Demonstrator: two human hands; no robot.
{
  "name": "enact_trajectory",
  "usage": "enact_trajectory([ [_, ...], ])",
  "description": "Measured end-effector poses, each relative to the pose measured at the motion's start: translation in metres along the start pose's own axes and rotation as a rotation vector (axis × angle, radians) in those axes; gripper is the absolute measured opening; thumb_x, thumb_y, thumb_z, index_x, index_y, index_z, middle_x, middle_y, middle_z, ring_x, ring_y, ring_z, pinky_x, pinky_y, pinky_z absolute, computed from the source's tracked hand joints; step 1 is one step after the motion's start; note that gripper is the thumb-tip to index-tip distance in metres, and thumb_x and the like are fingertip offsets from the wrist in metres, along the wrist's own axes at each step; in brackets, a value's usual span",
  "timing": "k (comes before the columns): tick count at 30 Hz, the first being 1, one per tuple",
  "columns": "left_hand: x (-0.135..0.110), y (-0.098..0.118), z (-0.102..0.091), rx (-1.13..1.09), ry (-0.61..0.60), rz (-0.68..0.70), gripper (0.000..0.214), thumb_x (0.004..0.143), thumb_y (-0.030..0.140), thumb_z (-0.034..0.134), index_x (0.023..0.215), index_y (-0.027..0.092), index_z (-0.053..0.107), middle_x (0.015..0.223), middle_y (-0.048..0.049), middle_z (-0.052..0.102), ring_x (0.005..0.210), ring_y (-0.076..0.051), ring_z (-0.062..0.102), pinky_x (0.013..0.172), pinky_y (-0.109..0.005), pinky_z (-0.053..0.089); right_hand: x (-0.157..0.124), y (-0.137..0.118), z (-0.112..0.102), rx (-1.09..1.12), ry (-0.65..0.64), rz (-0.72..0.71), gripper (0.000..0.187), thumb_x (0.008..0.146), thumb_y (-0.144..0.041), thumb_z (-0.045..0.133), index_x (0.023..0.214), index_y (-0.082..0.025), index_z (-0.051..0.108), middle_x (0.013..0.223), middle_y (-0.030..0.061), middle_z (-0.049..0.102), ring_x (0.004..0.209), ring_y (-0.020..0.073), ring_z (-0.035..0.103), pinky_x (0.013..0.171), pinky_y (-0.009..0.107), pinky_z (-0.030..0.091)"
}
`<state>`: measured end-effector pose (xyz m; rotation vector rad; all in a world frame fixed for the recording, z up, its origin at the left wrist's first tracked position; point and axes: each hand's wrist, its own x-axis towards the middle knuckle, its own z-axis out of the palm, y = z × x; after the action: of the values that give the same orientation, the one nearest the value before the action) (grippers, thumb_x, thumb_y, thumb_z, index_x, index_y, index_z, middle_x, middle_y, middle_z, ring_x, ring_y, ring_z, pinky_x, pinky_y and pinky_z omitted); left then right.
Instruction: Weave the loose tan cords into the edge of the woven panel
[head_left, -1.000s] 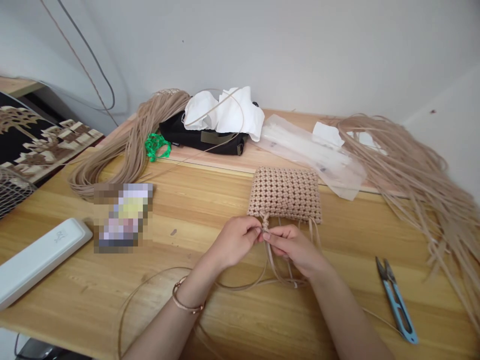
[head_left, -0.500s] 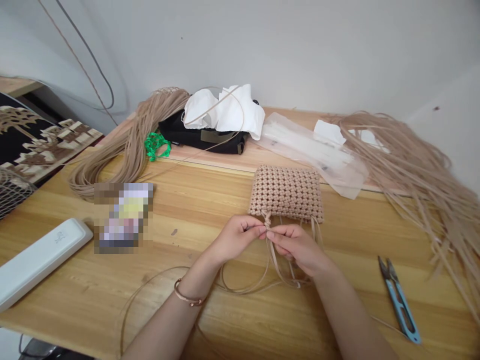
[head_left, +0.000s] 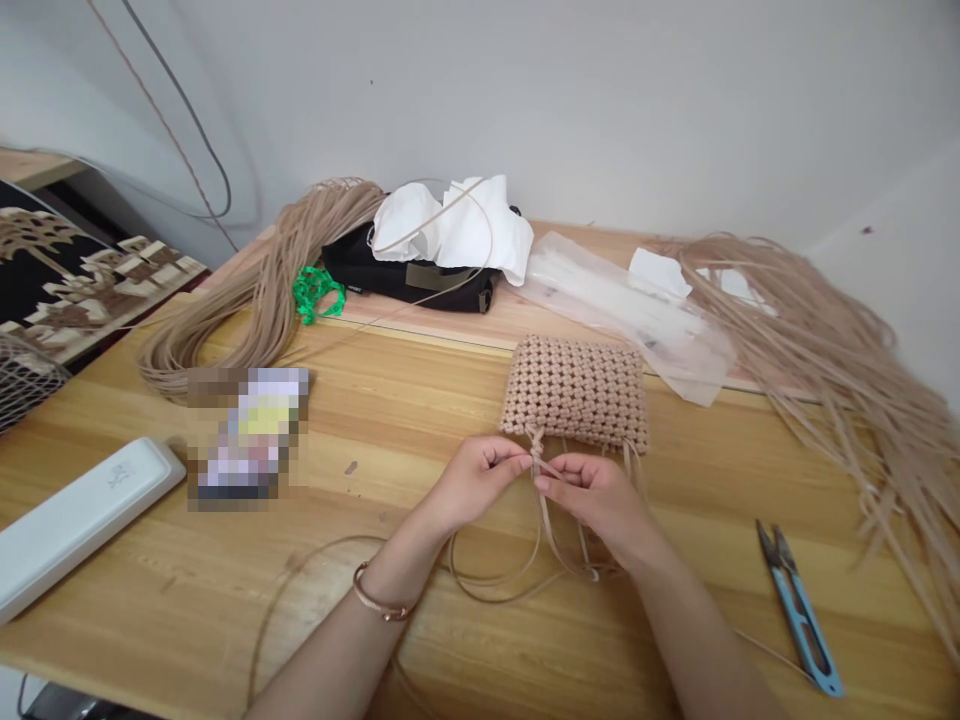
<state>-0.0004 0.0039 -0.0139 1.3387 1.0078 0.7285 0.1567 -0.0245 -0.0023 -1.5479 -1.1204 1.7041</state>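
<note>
A woven tan pouch [head_left: 576,390] lies on the wooden table, with loose cords trailing from its near edge. From its near left corner runs a short knotted braid [head_left: 536,440]. My left hand [head_left: 484,482] pinches the cord just below that braid between thumb and forefinger. Close beside it, my right hand [head_left: 600,497] is closed on a flat tan cord, thumb against fingers, slightly apart from the left fingertips. Long cord ends [head_left: 551,530] hang below both hands and loop over the table.
Blue-handled thread snips [head_left: 806,615] lie at the right. Bundles of tan cord [head_left: 240,290] rest at the back left and far right. A black bag [head_left: 420,285] under white paper, a plastic sleeve [head_left: 615,310], a blurred phone [head_left: 255,430] and a white case [head_left: 90,525] are around.
My right hand's fingertips have drawn slightly away from my left, with a strip of cord showing between them. My left hand keeps its pinch below the braid.
</note>
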Motion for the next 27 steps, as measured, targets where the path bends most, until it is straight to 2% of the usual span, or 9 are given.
enact_trajectory([
  [2,0.0001,-0.0001,0.0001,-0.022,-0.004,-0.007,0.022,0.073,0.029,0.054,0.070,0.011,0.065,0.068,-0.0041,0.064,0.064,-0.012,0.053,0.061,-0.022,0.040,0.0001,0.0005,0.0012,-0.009,-0.002,-0.010,0.025,0.062,-0.035,0.067,0.069,-0.013,0.059,0.055,-0.0043,0.046,0.047,0.0053,0.033,0.044,0.020,0.021],
  [6,0.0006,-0.0013,0.0000,-0.034,-0.005,-0.021,0.022,0.073,0.029,0.055,0.068,0.010,0.065,0.066,-0.0034,0.063,0.061,-0.011,0.051,0.059,-0.022,0.040,0.0011,0.0016,0.0005,0.029,-0.063,0.022,0.026,0.065,-0.038,0.063,0.068,-0.014,0.056,0.048,-0.0083,0.033,0.042,0.0042,0.021,0.041,0.021,0.012],
  [14,0.0015,-0.0022,-0.0003,-0.052,-0.014,-0.057,0.022,0.072,0.030,0.055,0.066,0.010,0.063,0.062,-0.0016,0.058,0.058,-0.009,0.047,0.057,-0.021,0.037,0.0010,0.0037,-0.0059,0.041,-0.208,-0.001,0.026,0.076,-0.039,0.054,0.067,-0.015,0.048,0.050,-0.0086,0.028,0.045,0.0048,0.018,0.042,0.022,0.010],
  [24,0.0014,-0.0001,-0.0012,-0.058,-0.048,-0.083,0.021,0.073,0.028,0.054,0.066,0.010,0.062,0.060,-0.0004,0.057,0.057,-0.009,0.046,0.056,-0.021,0.036,-0.0009,0.0049,-0.0058,-0.069,-0.253,-0.027,0.030,0.079,-0.043,0.047,0.067,-0.016,0.043,0.053,-0.0073,0.030,0.046,0.0058,0.021,0.044,0.022,0.014],
  [27,0.0019,-0.0002,-0.0015,-0.075,-0.047,-0.080,0.022,0.072,0.030,0.055,0.066,0.011,0.063,0.061,-0.0006,0.058,0.057,-0.009,0.047,0.057,-0.021,0.037,-0.0006,0.0048,-0.0052,-0.123,-0.223,-0.051,0.030,0.079,-0.044,0.046,0.067,-0.017,0.044,0.053,-0.0070,0.030,0.047,0.0063,0.024,0.044,0.022,0.017],
])
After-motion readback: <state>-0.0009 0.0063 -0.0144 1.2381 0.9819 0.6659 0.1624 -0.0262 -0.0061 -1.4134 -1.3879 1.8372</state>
